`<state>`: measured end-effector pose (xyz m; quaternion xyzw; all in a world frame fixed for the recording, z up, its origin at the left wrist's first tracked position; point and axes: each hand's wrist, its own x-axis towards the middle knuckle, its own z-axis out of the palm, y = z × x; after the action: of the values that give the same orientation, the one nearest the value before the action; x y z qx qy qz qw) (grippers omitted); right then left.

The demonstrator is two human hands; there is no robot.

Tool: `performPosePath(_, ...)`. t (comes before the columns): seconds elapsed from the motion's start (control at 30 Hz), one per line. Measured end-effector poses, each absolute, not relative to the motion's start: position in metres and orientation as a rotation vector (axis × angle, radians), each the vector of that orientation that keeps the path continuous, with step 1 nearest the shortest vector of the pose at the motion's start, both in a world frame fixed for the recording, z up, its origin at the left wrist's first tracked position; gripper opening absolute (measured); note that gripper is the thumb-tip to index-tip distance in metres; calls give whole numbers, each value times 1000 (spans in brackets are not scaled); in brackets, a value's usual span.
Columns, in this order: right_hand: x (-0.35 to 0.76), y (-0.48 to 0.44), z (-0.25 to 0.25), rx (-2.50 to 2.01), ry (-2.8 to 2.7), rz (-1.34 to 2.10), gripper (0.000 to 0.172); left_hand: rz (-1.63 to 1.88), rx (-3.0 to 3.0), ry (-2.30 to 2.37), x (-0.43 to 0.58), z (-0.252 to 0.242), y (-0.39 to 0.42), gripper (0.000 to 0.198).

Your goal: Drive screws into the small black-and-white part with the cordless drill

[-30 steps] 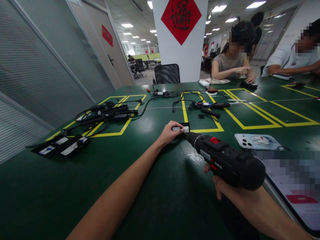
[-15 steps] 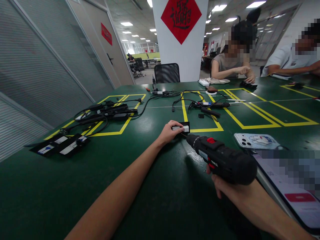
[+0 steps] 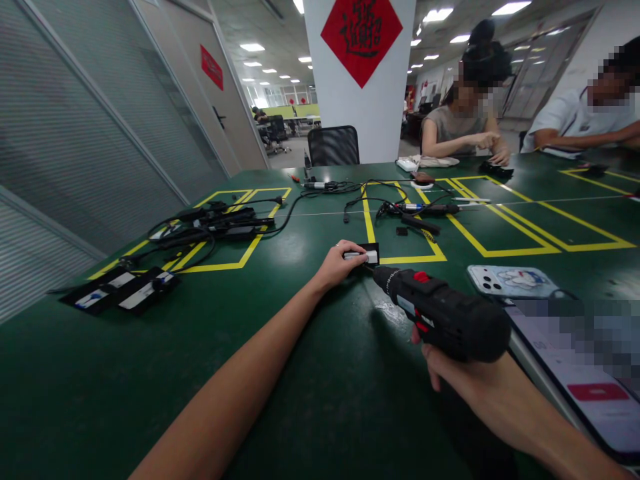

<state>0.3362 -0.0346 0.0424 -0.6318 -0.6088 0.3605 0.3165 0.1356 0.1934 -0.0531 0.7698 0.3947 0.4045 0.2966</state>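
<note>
My right hand [image 3: 453, 373] is wrapped round the grip of a black cordless drill [image 3: 445, 313] with red switches. The drill lies level and points away to the left, its thin bit reaching the near edge of a small white-and-black block [image 3: 373, 256]. Whether the bit touches the block I cannot tell. My left hand [image 3: 341, 264] holds that block down on the table from the left, fingertips pressed on its white part. The palm and fingers hide the block's left end.
Cables and black devices [image 3: 220, 223] lie on the left, beside black-and-white flat pieces [image 3: 145, 290]. Tools with cords [image 3: 425, 209] sit inside yellow tape lines [image 3: 370, 227]. A phone [image 3: 520, 281] and a large screen [image 3: 575, 373] are at right. Two people sit across the green table [image 3: 200, 373].
The drill's rear has shifted very slightly up and left. My left hand and the block are in nearly the same place.
</note>
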Motion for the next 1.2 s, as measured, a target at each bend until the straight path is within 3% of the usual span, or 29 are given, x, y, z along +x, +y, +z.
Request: performPosePath(1.2, 335, -38, 41, -1711, -1534, 1023, 20, 1070, 2074, 1040, 135, -48, 191, 19)
